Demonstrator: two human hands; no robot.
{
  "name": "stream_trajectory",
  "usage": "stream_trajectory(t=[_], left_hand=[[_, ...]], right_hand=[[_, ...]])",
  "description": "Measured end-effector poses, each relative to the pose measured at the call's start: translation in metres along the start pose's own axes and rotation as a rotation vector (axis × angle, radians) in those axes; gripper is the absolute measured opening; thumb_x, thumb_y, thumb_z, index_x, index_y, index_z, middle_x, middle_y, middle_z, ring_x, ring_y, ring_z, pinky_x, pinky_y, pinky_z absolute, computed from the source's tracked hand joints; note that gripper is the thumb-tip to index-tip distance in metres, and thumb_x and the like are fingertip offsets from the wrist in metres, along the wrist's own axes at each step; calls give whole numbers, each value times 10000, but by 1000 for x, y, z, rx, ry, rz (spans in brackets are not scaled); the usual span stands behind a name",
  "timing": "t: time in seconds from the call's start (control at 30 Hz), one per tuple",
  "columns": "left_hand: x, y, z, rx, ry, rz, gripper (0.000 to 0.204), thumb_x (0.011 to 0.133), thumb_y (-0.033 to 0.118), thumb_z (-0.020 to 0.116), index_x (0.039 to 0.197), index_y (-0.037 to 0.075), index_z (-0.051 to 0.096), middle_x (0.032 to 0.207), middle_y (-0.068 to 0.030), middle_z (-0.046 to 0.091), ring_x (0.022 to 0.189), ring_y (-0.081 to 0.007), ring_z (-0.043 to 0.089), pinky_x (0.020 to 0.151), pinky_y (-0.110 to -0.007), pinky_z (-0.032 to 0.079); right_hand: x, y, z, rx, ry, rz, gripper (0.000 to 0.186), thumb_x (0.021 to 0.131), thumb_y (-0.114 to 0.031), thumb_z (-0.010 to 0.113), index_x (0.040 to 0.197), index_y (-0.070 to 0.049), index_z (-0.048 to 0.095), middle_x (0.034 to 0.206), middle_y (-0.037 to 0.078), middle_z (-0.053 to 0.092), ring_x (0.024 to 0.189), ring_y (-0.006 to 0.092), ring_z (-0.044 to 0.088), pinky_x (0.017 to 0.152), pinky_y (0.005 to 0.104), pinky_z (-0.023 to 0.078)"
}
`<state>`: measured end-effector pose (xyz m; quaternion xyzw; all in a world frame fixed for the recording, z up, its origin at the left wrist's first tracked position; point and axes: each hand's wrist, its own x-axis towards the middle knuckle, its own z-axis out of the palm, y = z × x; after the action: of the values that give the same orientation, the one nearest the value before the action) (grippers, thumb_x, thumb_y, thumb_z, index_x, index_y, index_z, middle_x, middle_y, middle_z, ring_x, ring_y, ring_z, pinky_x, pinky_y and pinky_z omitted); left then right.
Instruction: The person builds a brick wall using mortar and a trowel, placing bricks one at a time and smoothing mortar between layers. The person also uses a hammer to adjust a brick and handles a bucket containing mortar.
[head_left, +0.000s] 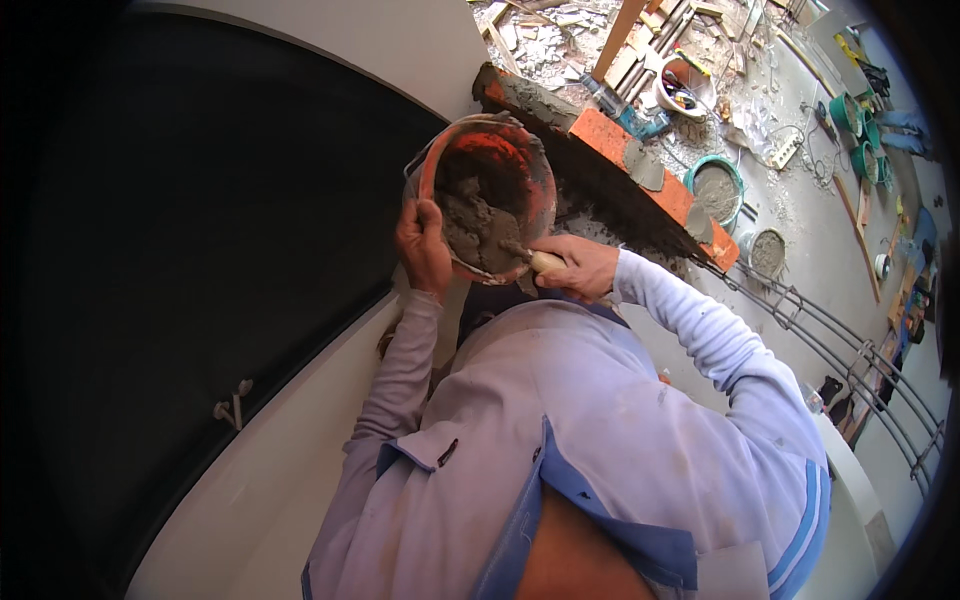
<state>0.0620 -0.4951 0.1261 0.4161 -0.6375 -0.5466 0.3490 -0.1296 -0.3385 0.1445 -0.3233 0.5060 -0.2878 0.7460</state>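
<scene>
My left hand [424,248] grips the near left side of an orange bucket [548,190] and holds it tilted so its mouth faces me. Grey wet mortar [478,222] lies in the bucket's lower part and smears its inner wall. Closed round the pale wooden handle [546,262] of a trowel is my right hand [582,266], at the bucket's right rim. The trowel's blade is mostly hidden in the mortar. Just beyond the bucket runs a low course of orange bricks [603,140], with mortar patches [645,165] on top.
Steel reinforcing bars [835,352] stretch from the brick course to the right. Beyond it stand a green tub of mortar [716,190], a mortar bucket [766,252] and a tool bucket [686,86]. A blue power tool [640,122] lies near rubble [548,45]. A dark panel [200,220] fills the left.
</scene>
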Motion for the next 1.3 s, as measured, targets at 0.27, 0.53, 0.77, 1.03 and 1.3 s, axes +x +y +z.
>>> stream_trajectory(t=[0.27,0.53,0.77,1.03,1.3], left_hand=[[1,-81,-22,-138,155,-340,270,1014,294,470,875,67,514,727,69,404,636,-38,372,564,-237,313],[-9,-144,-70,-33,198,-530,281,1001,330,492,865,84,504,711,53,398,624,-51,383,567,-239,308],[-10,-172,-105,113,113,-581,300,999,338,495,858,74,501,742,45,405,660,-59,389,600,-244,313],[1,-173,-145,143,62,-584,311,993,336,513,834,70,488,751,36,411,666,-58,391,605,-250,322],[17,-187,-148,154,-91,-557,355,968,363,551,804,65,448,720,41,376,646,-70,363,581,-261,301]], right_hand=[[-1,23,-43,150,31,88,391,899,-215,653,1224,-64,495,666,-7,502,486,75,494,390,237,414],[71,34,-116,-629,767,-252,393,795,-184,598,1147,-40,500,845,240,580,840,436,588,780,485,453],[194,86,-171,-999,1132,-22,392,815,-151,593,1168,-120,425,962,213,538,828,464,605,708,556,492],[189,86,-109,330,981,42,298,928,-345,539,1029,-64,522,676,83,566,468,163,562,433,364,453],[307,103,-101,476,1054,20,347,947,-406,480,1045,-78,533,690,120,547,534,288,590,481,476,479]])
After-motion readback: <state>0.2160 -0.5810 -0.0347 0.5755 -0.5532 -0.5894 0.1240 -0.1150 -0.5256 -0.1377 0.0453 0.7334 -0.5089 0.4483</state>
